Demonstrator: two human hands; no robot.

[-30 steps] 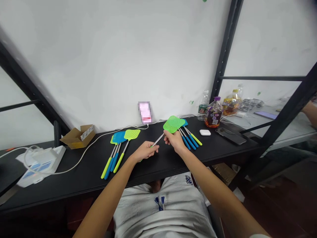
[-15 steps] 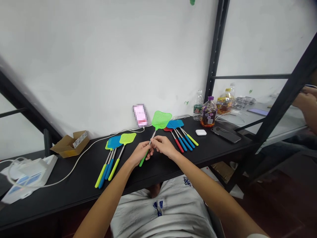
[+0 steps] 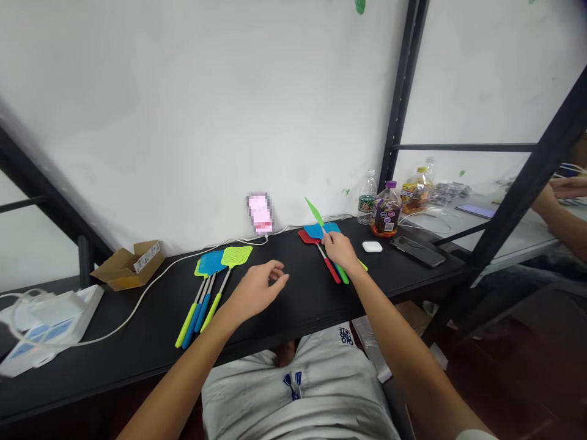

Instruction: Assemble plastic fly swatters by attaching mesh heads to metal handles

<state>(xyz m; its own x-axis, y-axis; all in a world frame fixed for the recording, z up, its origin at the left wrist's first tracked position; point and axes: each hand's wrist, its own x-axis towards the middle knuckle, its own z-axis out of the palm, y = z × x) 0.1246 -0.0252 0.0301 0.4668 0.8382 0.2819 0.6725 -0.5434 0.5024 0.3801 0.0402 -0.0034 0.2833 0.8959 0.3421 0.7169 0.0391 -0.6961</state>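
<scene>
My right hand (image 3: 339, 247) is closed round the shaft of a green fly swatter (image 3: 315, 211), whose head is turned edge-on. It is above the right-hand group, where a red fly swatter (image 3: 308, 236) and blue fly swatters (image 3: 313, 231) lie partly hidden under my hand. Over the middle of the black table, my left hand (image 3: 261, 286) holds nothing, its fingers curved and apart. To its left lie a yellow-green fly swatter (image 3: 237, 256) and blue fly swatters (image 3: 211, 262), along with another yellow-green handle (image 3: 186, 324).
A phone (image 3: 260, 214) leans on the wall, its cable crossing the black table (image 3: 151, 330). An open carton (image 3: 128, 266) and a white power strip (image 3: 55, 324) are left. Bottles (image 3: 386, 211), a white case (image 3: 372, 246) and a dark phone (image 3: 417, 251) stand or lie right. Another person's hand (image 3: 568, 186) shows far right.
The green fly swatter went from both hands at the middle to my right hand over the right-hand group, its head turning edge-on. My left hand let go of it.
</scene>
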